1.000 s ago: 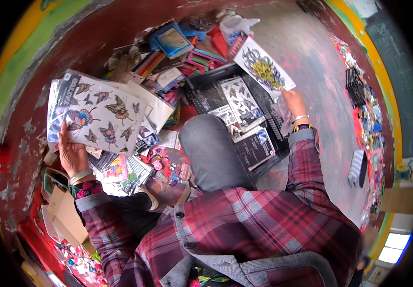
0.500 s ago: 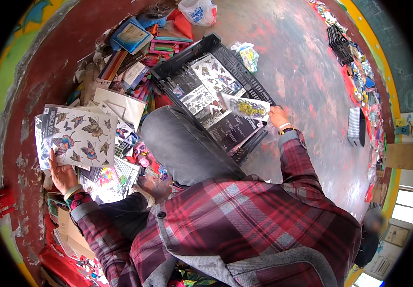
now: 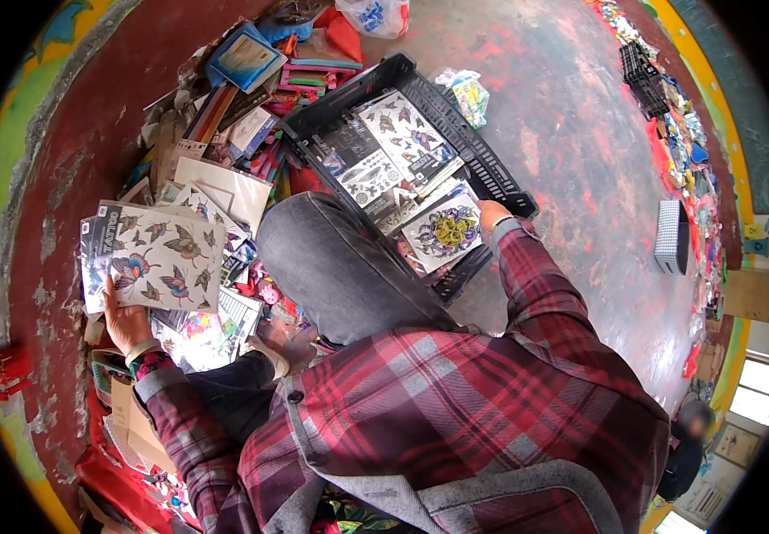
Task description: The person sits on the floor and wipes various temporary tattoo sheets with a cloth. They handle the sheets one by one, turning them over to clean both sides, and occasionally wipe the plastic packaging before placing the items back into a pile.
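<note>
My left hand (image 3: 125,325) grips a small stack of temporary tattoo sheets (image 3: 164,258) by the lower edge, thumb in front. Coloured and grey butterflies cover the front sheet, which has a dark strip down its left side. Across the lap, my right hand (image 3: 494,215) is at the right edge of a tattoo sheet with a yellow and purple design (image 3: 447,230). That sheet lies nearly flat over other sheets in a black plastic crate (image 3: 463,133); the fingertips are partly hidden. Another butterfly sheet (image 3: 407,133) lies farther back in the crate.
Left of the crate, a loose pile holds a blue packet (image 3: 246,58), cards and pencil-like items. A white plastic bag (image 3: 376,16) is at the back, and a crumpled packet (image 3: 469,98) sits beside the crate. Farther right are a checkered box (image 3: 671,236) and a person (image 3: 692,445).
My right hand has moved left and brought the yellow and purple tattoo sheet down from a tilt into the crate. My left hand with its stack has shifted slightly right.
</note>
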Motion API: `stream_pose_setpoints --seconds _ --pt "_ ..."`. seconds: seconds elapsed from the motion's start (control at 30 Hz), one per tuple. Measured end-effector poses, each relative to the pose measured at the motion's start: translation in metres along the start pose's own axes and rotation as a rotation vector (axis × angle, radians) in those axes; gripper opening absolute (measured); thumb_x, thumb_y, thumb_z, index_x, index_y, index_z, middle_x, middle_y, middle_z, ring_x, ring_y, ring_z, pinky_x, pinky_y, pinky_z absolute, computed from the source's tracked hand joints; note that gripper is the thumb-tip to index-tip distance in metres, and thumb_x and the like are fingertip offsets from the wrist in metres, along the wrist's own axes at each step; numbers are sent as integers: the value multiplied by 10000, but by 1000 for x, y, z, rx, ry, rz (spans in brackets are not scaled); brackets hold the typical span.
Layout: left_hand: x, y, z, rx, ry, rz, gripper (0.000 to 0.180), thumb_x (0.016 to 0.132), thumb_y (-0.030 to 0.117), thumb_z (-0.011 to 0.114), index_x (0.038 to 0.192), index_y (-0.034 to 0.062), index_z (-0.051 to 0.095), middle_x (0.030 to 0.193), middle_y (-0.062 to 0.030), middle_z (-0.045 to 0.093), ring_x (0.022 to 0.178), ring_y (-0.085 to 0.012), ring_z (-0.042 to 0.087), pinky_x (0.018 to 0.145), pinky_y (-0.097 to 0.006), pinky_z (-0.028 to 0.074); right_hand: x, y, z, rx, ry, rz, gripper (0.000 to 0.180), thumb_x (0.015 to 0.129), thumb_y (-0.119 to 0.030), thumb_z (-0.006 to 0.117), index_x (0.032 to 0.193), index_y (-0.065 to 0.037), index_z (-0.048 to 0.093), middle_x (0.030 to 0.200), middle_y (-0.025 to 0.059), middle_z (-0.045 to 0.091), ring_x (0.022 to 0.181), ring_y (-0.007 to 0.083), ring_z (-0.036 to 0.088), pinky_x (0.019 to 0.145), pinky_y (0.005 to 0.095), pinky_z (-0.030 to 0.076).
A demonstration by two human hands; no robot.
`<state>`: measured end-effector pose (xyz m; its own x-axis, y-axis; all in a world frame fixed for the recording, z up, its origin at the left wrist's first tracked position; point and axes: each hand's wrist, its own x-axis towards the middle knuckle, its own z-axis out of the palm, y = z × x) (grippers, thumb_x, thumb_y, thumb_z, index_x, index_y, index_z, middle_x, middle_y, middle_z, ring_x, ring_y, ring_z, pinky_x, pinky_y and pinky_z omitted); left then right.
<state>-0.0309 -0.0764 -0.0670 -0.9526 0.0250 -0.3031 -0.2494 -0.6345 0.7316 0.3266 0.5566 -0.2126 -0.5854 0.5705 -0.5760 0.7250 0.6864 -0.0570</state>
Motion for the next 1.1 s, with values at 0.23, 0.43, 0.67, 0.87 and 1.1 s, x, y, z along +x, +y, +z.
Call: stream_pose_setpoints --seconds 0.23,0.43,0.67,0.87,1.1 --pt "7 -7 -10 -11 -47 -35 388 959 236 440 1275 14 488 1325 -156 472 1244 -292 421 1067 -477 285 61 18 46 -314 -51 61 328 849 -301 566 1130 -149 641 1167 61 613 1063 275 591 776 535 495" --pt "8 -7 -21 5 -97 -47 385 954 216 450 1277 11 485 1308 -150 491 1221 -277 450 1055 -464 312 70 20 53 -452 -90 151 286 854 -236 529 1076 -113 660 1124 108 621 1033 296 599 786 491 496" --pt "5 -9 -15 11 -146 -22 387 932 135 471 1299 15 464 1311 -136 490 1190 -260 482 1021 -417 367 63 29 19 -376 -83 296 264 857 -153 486 1022 -64 671 1072 181 625 1001 336 603 813 439 487" --pt "-12 -5 11 120 -214 30 449 874 -4 497 1320 15 445 1314 -104 488 1159 -220 506 978 -344 406 60 -12 -70 -384 107 -281 222 825 -126 525 914 -14 694 912 153 676 881 295 645 777 378 500" --pt "-31 12 59 269 -244 150 447 829 -37 504 1275 -52 470 1296 -124 508 1153 -184 499 985 -285 379 -28 -278 -202 550 279 -845 195 826 -138 590 968 -26 663 859 93 682 780 173 643 709 281 487"
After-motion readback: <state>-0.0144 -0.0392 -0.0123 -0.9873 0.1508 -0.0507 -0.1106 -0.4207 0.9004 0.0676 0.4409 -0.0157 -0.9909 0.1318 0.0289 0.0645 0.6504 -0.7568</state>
